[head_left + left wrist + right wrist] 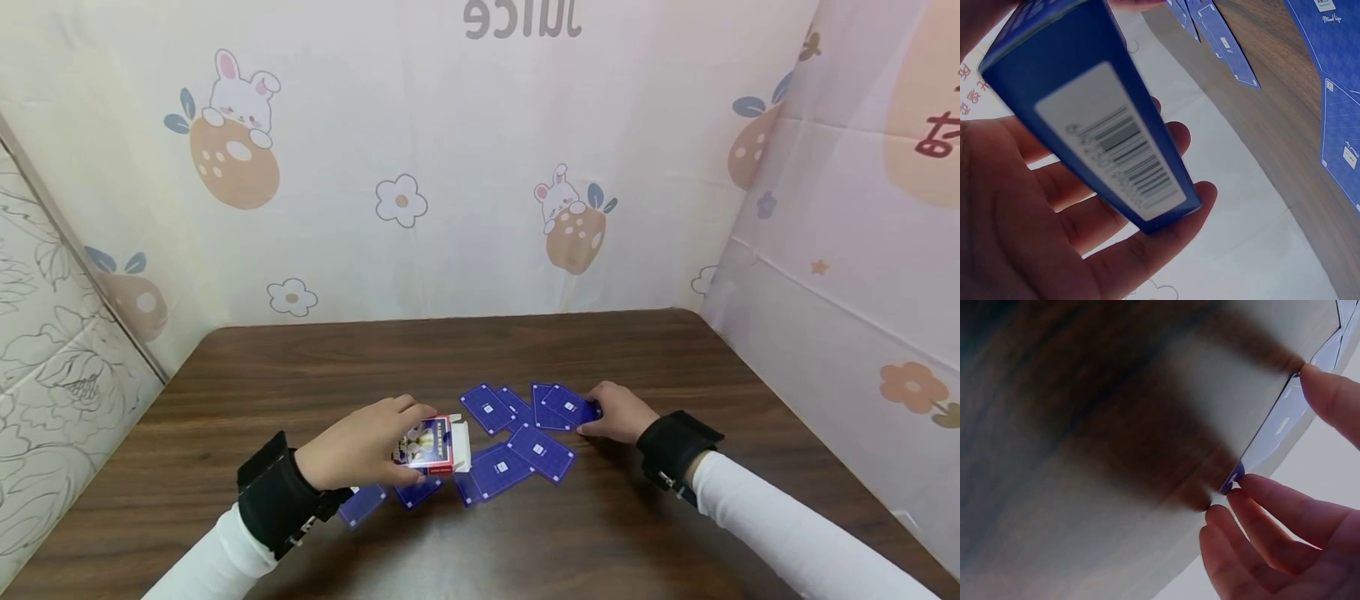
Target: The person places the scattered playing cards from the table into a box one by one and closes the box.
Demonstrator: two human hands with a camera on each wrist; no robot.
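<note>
My left hand (366, 442) grips a small card box (427, 445) between thumb and fingers, its white end flap (461, 444) standing out to the right. The left wrist view shows the box's blue side with a white barcode label (1113, 140) and the fingers wrapped behind it. At the right end of the spread, my right hand (621, 413) has thumb and fingertips on the edges of a blue card (566, 404), which overlaps another card. In the right wrist view a corner of this card (1232, 477) shows at the fingertips, with the thumb at its other side.
Several blue cards lie between the hands, among them one at the back (487, 408) and overlapping ones nearer (501, 472). Two more, including a left one (363, 505), lie partly under the left hand. The brown wooden table (450, 350) meets a patterned curtain (480, 250) behind.
</note>
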